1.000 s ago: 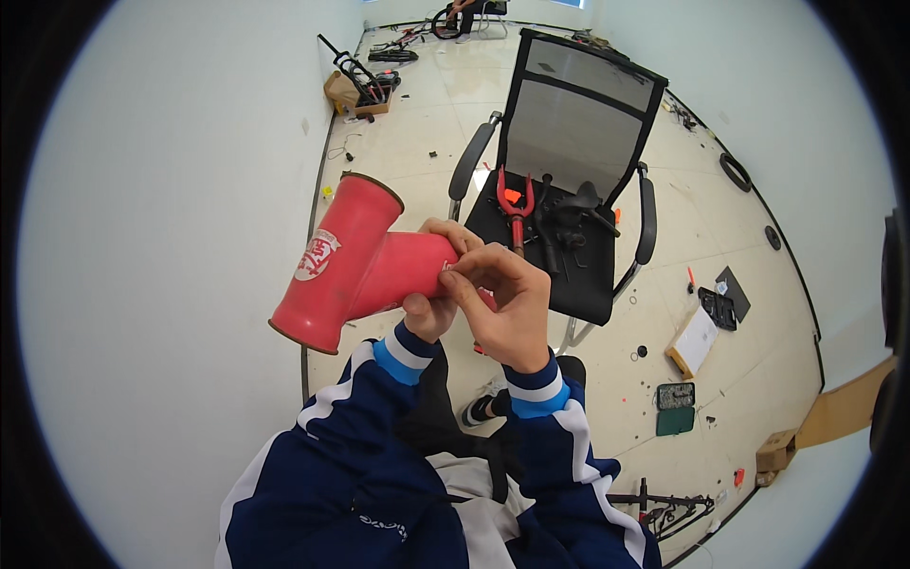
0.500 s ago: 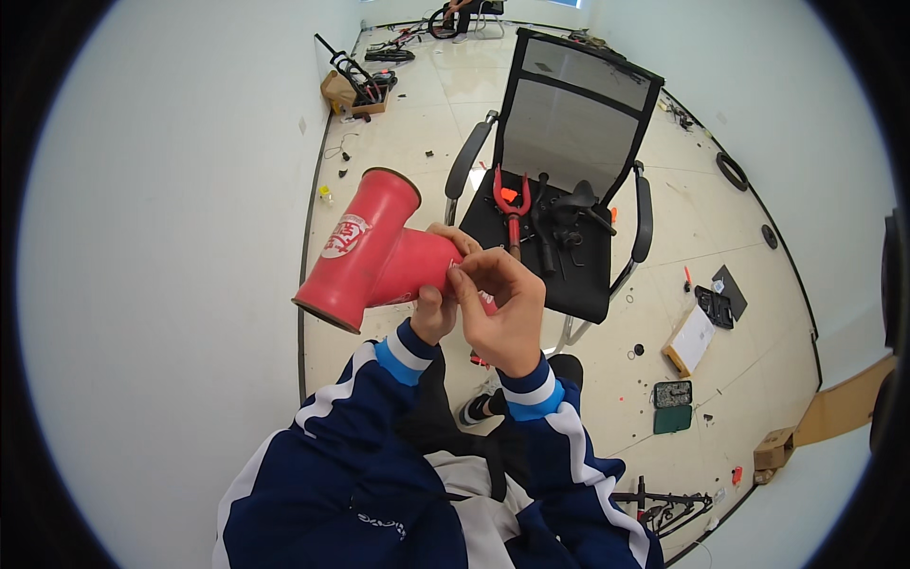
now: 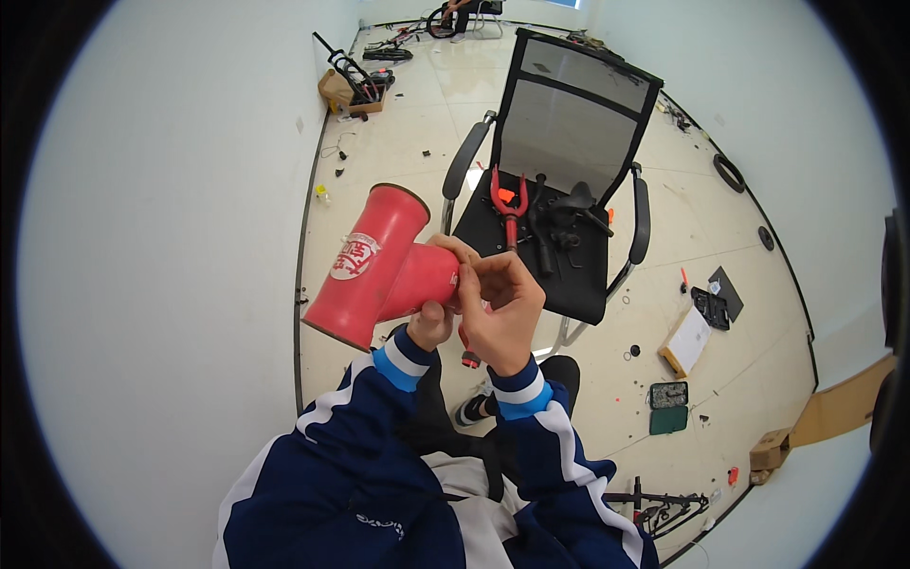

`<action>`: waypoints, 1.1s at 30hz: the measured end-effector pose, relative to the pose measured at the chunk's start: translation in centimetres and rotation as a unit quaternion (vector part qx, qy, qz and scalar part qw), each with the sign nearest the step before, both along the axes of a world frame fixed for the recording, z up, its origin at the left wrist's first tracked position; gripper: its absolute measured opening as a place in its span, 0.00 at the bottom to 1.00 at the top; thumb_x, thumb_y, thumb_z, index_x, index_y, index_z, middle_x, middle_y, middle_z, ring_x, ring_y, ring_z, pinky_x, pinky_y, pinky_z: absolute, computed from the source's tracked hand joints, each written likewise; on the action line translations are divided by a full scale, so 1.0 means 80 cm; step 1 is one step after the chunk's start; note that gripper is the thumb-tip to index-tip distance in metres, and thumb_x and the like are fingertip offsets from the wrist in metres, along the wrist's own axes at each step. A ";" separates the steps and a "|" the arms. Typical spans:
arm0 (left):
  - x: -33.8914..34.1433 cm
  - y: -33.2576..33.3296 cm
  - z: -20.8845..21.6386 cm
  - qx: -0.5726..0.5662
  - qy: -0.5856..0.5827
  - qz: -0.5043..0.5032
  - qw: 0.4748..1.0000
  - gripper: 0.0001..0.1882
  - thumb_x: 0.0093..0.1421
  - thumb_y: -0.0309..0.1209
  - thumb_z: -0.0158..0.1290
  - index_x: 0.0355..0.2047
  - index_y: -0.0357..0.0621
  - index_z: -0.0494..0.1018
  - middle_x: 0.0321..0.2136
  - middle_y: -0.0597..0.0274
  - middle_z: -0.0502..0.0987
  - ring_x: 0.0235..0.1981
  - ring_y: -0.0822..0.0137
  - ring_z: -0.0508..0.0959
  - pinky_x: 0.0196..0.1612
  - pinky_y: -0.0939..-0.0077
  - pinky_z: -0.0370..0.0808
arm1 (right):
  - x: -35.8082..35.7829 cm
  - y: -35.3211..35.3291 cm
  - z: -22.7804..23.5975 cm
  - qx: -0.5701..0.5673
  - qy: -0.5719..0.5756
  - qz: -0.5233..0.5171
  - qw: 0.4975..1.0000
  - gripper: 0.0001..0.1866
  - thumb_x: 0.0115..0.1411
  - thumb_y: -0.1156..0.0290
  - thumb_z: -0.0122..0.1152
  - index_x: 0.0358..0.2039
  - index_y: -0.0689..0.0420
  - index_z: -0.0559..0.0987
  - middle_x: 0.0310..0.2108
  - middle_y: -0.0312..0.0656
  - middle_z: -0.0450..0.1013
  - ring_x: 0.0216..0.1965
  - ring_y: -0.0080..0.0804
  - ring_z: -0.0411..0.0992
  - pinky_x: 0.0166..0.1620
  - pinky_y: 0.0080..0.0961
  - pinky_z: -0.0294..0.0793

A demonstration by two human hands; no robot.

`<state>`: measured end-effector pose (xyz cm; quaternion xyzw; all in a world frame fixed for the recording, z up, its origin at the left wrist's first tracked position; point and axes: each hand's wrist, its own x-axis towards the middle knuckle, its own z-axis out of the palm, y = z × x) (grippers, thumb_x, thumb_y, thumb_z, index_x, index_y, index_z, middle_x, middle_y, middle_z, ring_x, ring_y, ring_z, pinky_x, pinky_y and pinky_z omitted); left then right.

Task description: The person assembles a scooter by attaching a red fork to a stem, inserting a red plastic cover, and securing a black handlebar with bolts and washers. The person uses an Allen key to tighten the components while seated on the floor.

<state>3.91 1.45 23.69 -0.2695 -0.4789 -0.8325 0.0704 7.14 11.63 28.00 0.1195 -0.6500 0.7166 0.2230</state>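
Observation:
A red bicycle frame [image 3: 372, 275] is held up in front of me, its wide head tube toward the left, with a white round sticker on it. My left hand [image 3: 433, 321] wraps round the tube behind the head tube, thumb below and fingers over the top. My right hand [image 3: 502, 299] is closed in a pinch against the same tube, thumb and forefinger together at its right side. What lies between those fingertips is hidden. A further red part of the frame shows below my right hand.
A black mesh office chair [image 3: 559, 123] stands ahead, bearing a red fork [image 3: 511, 211] and black bike parts [image 3: 569, 213]. On the right floor lie an open green case [image 3: 669, 420], a white box [image 3: 686, 339] and a black frame [image 3: 664, 507]. A person [image 3: 462, 17] sits far back.
The bicycle frame has shifted a little down and right, and its head tube is turned slightly. Both hands keep their hold on the tube, with the right fingers still pinched.

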 end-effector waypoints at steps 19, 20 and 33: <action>0.002 0.014 0.002 -0.035 0.054 0.051 0.997 0.48 0.41 0.77 0.55 0.39 0.42 0.63 0.33 0.63 0.66 0.35 0.71 0.69 0.42 0.76 0.68 | 0.022 0.017 -0.008 0.080 0.092 -0.040 0.992 0.08 0.51 0.85 0.66 0.33 0.65 0.83 0.31 0.45 0.78 0.32 0.31 0.80 0.37 0.20 0.80; 0.003 0.014 0.001 -0.030 0.049 0.056 0.997 0.48 0.41 0.77 0.55 0.39 0.42 0.63 0.33 0.64 0.66 0.35 0.71 0.69 0.42 0.76 0.68 | 0.023 0.016 -0.008 0.073 0.091 -0.028 0.993 0.08 0.52 0.86 0.65 0.34 0.66 0.83 0.31 0.45 0.77 0.32 0.30 0.79 0.37 0.20 0.80; 0.022 0.022 -0.012 0.010 0.000 0.032 0.999 0.49 0.39 0.77 0.56 0.39 0.43 0.63 0.33 0.64 0.66 0.35 0.70 0.69 0.44 0.72 0.69 | 0.037 0.003 -0.022 0.039 0.066 -0.046 0.996 0.07 0.54 0.87 0.62 0.35 0.68 0.81 0.32 0.45 0.76 0.33 0.27 0.78 0.36 0.19 0.79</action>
